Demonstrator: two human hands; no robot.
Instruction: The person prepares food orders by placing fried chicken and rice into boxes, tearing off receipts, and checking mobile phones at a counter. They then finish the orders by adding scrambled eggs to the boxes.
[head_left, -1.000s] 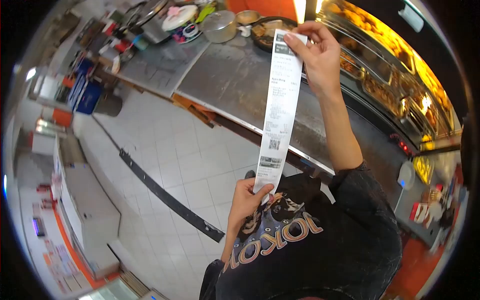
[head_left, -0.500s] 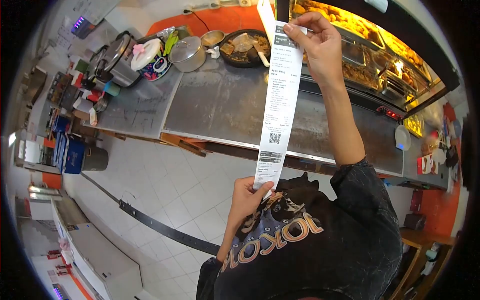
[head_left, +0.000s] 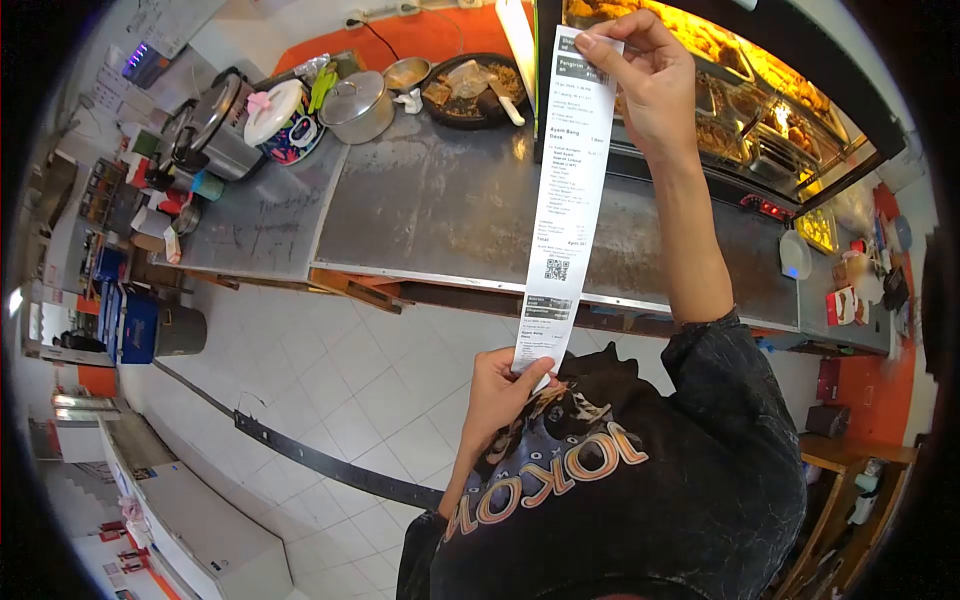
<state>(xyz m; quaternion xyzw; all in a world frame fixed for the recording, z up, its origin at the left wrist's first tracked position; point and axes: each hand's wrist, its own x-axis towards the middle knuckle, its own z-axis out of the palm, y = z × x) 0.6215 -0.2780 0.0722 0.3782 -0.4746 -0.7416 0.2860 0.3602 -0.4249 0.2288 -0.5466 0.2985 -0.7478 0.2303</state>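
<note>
A long printed paper receipt [head_left: 565, 200] hangs stretched between my two hands, with dark header bands near its top and a QR code below the middle. Thumb and fingers of my right hand [head_left: 645, 85] pinch its upper end, in front of the lit food display. Lower down, my left hand [head_left: 500, 395] grips the bottom end near my dark shirt, thumb on the front of the paper. The fingertips behind the receipt are hidden.
A metal counter [head_left: 420, 215] runs across the view. On it stand a lidded pot [head_left: 357, 108], a flowered container [head_left: 285, 125] and a dark pan of food [head_left: 475, 90]. The glass display [head_left: 760, 120] is at upper right, a grey bin [head_left: 181, 330] at left.
The view has shifted slightly, so the counter items appear a little further left. Both hands still hold the receipt, and its upper end sits slightly higher in view.
</note>
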